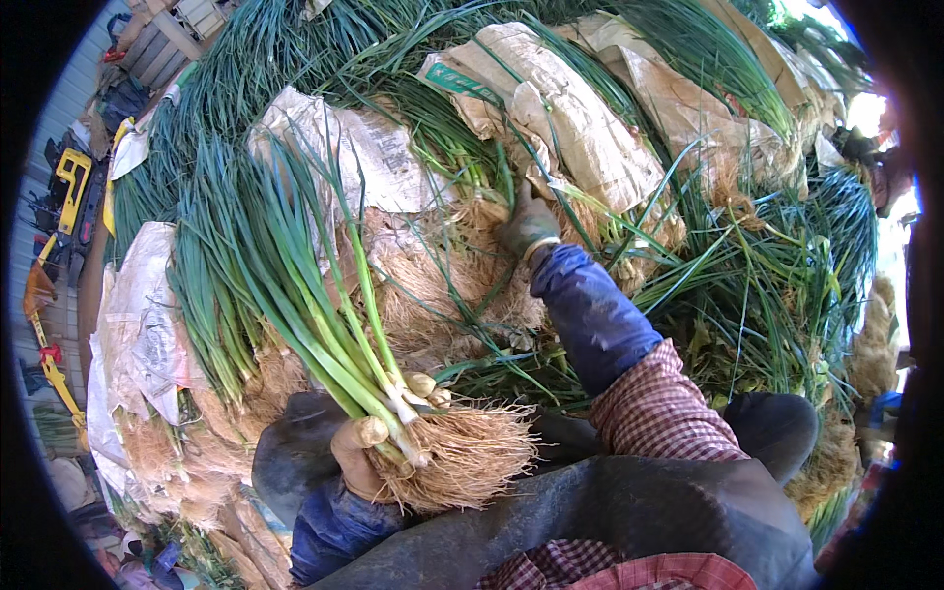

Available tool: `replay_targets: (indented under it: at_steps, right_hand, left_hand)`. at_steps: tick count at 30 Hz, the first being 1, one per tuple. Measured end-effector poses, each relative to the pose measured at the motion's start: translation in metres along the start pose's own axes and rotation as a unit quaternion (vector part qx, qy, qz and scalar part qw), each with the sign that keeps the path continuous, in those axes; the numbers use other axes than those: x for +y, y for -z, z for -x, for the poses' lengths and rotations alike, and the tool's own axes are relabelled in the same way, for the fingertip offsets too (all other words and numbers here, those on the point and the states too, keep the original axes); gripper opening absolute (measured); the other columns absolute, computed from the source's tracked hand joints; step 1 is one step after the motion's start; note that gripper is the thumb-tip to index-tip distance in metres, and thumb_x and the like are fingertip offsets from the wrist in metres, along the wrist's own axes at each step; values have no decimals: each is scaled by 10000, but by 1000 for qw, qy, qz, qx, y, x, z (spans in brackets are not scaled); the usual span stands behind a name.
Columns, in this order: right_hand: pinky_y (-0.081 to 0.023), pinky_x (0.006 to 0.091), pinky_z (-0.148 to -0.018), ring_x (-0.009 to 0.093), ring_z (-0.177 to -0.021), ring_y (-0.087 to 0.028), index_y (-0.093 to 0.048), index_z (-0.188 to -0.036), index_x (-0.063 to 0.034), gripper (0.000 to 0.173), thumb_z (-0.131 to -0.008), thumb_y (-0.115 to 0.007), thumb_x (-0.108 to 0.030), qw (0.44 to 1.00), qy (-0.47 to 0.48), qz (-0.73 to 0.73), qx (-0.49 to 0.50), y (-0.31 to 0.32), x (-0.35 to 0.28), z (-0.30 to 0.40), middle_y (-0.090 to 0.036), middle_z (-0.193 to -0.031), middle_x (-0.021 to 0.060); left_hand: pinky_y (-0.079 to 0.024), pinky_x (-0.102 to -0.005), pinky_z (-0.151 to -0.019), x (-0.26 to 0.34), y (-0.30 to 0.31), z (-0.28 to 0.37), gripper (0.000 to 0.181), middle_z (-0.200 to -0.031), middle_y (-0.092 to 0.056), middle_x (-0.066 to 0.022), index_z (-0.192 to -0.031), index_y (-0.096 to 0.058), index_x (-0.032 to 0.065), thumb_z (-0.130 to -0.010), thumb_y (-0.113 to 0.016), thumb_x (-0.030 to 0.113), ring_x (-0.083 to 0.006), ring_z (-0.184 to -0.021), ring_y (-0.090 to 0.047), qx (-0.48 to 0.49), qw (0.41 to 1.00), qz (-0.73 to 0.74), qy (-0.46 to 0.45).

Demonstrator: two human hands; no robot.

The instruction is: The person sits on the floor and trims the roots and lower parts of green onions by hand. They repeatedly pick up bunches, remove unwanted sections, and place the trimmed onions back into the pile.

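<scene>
My left hand (pixel 358 457), in a tan soiled glove, is wrapped around a bunch of green onions (pixel 324 332) above my lap. Their green leaves fan up to the left, and a thick mat of pale brown roots (pixel 464 453) spreads to the right. My right hand (pixel 531 221), in a dirty greenish glove, reaches forward into the pile beside more green onion stalks (pixel 472 173). Its fingers are partly hidden by leaves and roots, so I cannot make out whether they grip a stalk. Loose long leaves lie across the roots around it.
Woven plastic sacks (pixel 582 133) wrap several other onion bundles. A whitish sack (pixel 140 324) covers roots at the left. Loose leaves (pixel 737 310) are heaped at the right. Dark waterproof trousers (pixel 590 509) cover my legs. Yellow-framed equipment (pixel 70 184) stands by the left wall.
</scene>
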State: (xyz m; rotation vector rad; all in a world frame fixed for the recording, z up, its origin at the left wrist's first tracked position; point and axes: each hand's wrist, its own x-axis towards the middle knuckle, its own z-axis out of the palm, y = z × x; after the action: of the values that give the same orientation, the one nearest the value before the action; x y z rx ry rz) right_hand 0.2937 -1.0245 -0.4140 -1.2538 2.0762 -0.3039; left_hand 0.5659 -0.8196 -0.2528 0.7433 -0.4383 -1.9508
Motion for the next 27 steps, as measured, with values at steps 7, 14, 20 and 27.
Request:
replay_targets:
  at_steps: [7,14,20,27]
  right_hand:
    - [-496,363,-883,287,-985,-640,-497,-1325,21,703,-753,-760,-293,974,146,-167,-41,22,0,-19,-655,-1145,188]
    - [-522,444,-617,336,-748,-647,-490,-1343,-160,578,-859,-671,-420,900,423,95,56,3,7,126,-601,-898,226]
    - [-537,429,-750,323,-930,-645,-361,-1469,-183,775,-799,-719,-337,898,268,348,-28,43,30,147,-527,-1267,234]
    - [-456,404,-999,290,-1242,-502,-410,-1453,-93,711,-912,-596,-516,797,301,-346,-393,20,0,201,-509,-1382,153]
  left_hand:
    - [-480,-445,-952,4,5,3,517,-1105,-632,-135,-1225,-549,54,-755,-669,235,-300,-1033,-590,-19,999,-13,-34]
    - [-464,-425,-940,5,6,1,489,-1096,-622,-121,-1188,-557,58,-746,-679,228,-255,-1047,-560,-35,999,-7,-27]
    - [-507,-442,-908,-5,22,14,652,-1105,-613,-137,-1227,-543,5,-680,-678,333,-293,-1008,-592,34,998,-51,19]
    - [-574,-378,-826,-31,27,29,641,-1077,-651,-224,-1239,-515,-115,-744,-587,286,-299,-903,-669,-2,1000,-7,29]
